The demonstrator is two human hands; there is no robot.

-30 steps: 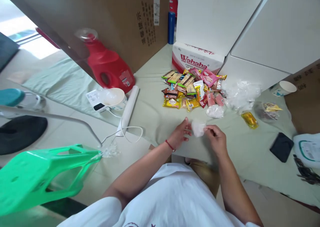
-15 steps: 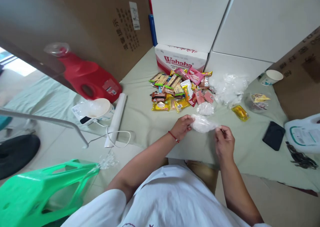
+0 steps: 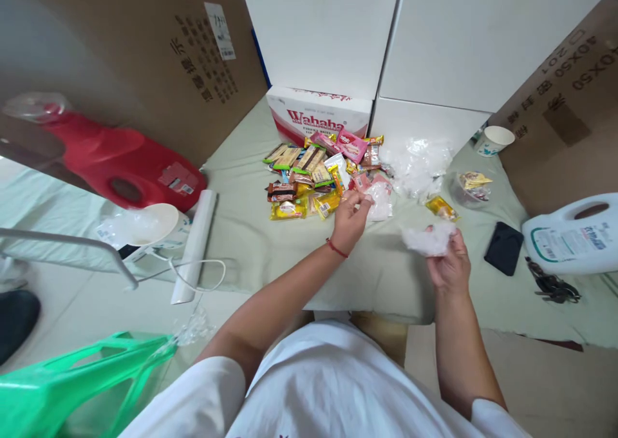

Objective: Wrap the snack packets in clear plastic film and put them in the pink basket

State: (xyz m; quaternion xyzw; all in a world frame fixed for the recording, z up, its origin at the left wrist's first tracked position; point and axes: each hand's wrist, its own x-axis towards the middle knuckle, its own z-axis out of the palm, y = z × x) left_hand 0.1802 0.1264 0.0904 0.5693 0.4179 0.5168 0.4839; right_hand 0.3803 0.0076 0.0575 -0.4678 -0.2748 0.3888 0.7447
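My left hand (image 3: 352,218), with a red cord at the wrist, reaches to the front of the snack pile. Its thumb and fingers are pinched at the left edge of a clear plastic bag (image 3: 381,205) lying on the cloth. My right hand (image 3: 450,263) is raised over the cloth to the right, its fingers closed on a crumpled clear plastic bag (image 3: 427,238). Beyond my left hand lie wrapped snack bars (image 3: 309,161), a pink wafer packet (image 3: 351,145) and yellow packets (image 3: 288,210). One yellow packet (image 3: 441,208) lies apart, just beyond the bag in my right hand.
A heap of clear plastic bags (image 3: 418,164) lies right of the snacks, before white boxes (image 3: 434,38). At right are a clear tub (image 3: 470,190), paper cup (image 3: 495,140), black wallet-like object (image 3: 503,248) and white jug (image 3: 574,235). A red jug (image 3: 130,161) and white roll (image 3: 196,248) stand left.
My left hand has let go of the crumpled bag and moved forward to the bag on the cloth. The crumpled bag stays in my right hand. The view has shifted right.
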